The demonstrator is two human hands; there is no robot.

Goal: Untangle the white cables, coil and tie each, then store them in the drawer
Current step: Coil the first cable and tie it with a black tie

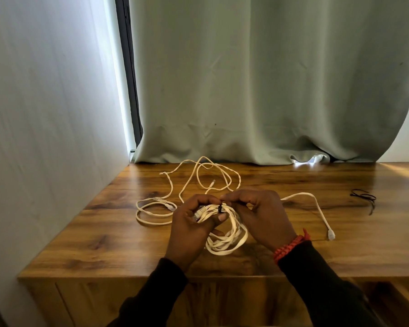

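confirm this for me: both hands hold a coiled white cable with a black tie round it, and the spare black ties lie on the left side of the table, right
Not quite. The spare black ties lie on the right side of the table, as the head view shows. The rest stands: the left hand and right hand hold the coiled white cable with a black tie round it.

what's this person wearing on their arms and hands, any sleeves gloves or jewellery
Both arms are in long black sleeves that end at the wrists. The left hand and the right hand are bare, with no gloves and no rings that show. The right wrist carries a red-orange braided bracelet.
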